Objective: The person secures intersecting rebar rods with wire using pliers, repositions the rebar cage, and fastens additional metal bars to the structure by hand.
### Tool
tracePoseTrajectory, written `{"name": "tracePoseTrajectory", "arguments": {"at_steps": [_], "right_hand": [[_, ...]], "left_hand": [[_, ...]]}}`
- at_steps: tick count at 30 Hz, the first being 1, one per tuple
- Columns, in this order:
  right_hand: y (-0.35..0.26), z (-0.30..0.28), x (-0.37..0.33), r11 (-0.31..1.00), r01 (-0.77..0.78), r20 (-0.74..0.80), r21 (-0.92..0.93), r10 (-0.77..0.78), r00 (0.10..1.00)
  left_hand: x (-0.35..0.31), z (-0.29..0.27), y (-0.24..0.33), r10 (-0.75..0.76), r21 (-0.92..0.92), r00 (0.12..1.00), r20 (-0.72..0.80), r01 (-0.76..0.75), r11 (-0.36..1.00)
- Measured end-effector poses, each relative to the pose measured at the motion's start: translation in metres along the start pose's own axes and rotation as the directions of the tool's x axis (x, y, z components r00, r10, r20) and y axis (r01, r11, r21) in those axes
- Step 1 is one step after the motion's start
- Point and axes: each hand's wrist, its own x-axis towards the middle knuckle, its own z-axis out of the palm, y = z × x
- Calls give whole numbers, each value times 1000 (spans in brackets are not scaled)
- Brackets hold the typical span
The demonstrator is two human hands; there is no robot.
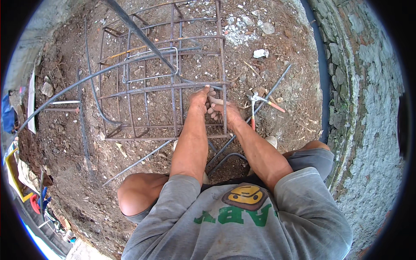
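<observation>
A rusty rebar cage (223, 65) of long bars and square hoops lies on the soil in front of me. Both hands work at its near right corner, below a lengthwise bar (149, 89). My left hand (200, 99) has its fingers curled, with thumb and fingertips against the bar. Just right of it, my right hand (224, 112) reaches in past the end hoop, its fingers bent close to the left ones. What lies between the fingers is too small to make out. Pincers (255, 99) with red-orange handles spread apart lie right of the cage, over a loose bar (277, 81).
A long dark rod (134, 29) slants over the cage, and a curved bar (65, 93) crosses it from the left. Bent bar (227, 157) lies by my feet. White rubble (242, 30) lies at the far right. A rough wall (368, 130) runs along the right.
</observation>
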Motion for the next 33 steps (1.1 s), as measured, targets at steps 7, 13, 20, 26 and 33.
{"name": "tracePoseTrajectory", "arguments": {"at_steps": [7, 13, 20, 26, 33], "right_hand": [[-15, -15, -4, 892, 8, 25, -453, 4, 1000], [-60, -81, -41, 120, -232, -254, -965, -635, 729], [-41, -90, -42, -37, -447, -390, -894, -427, 816], [-52, -94, -43, -19, -328, -271, -944, -521, 810], [-78, -58, -49, 473, -164, -141, -866, 83, 986]], "left_hand": [[7, -3, 4, 43, 135, 999, 13, -44, 990], [-8, 5, 22, 307, 663, 951, -22, -216, 717], [-46, 29, 30, 518, 989, 854, -45, -33, 142], [-7, 6, -10, 458, 779, 859, -231, -119, 616], [19, -8, -31, 506, 565, 827, -246, -302, 768]]}}
